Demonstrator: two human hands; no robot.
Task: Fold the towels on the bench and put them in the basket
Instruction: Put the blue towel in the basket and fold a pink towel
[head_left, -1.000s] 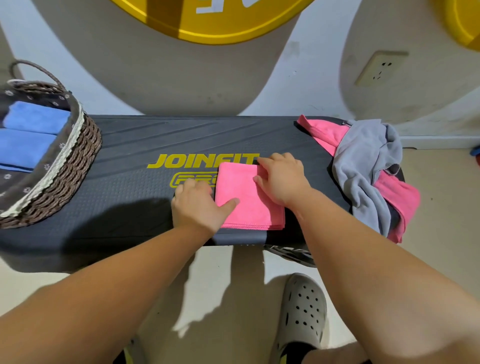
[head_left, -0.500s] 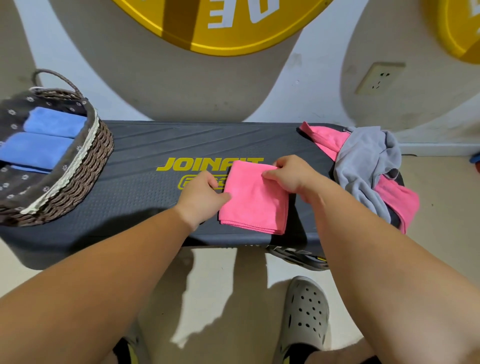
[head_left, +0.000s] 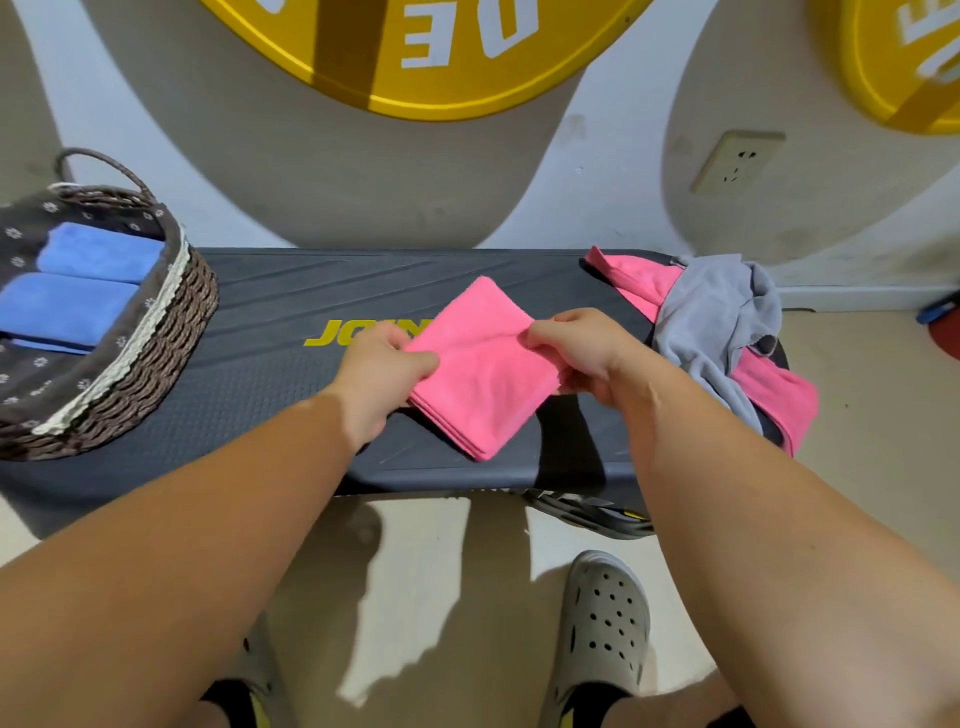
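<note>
**Folded pink towel held over the bench**

The pink towel is folded small and turned diamond-wise above the middle of the bench, with corners at 12 and 6 o'clock and stacked layers showing along its lower edges. The left hand pinches its 9 o'clock corner and the right hand its 3 o'clock corner. The bench is dark with yellow lettering. At its 9 o'clock end stands the wicker basket, holding two folded blue towels side by side. At its 3 o'clock end a crumpled grey towel lies over an unfolded second pink towel, both drooping off the edge
</note>
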